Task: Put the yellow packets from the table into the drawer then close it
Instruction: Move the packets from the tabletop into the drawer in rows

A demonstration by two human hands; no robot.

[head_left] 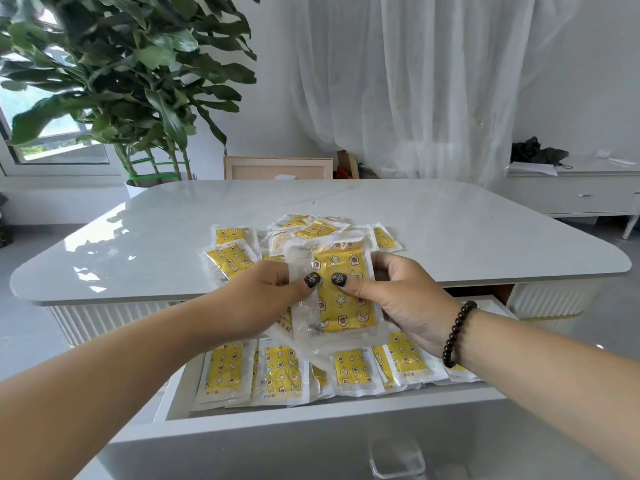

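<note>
Both hands (270, 299) (405, 299) pinch yellow packets (341, 292) above drawer (311, 420).

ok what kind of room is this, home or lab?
Probably a home living or dining room: a large potted plant by a window, sheer white curtains, and a white sideboard behind the glossy white table.
</note>
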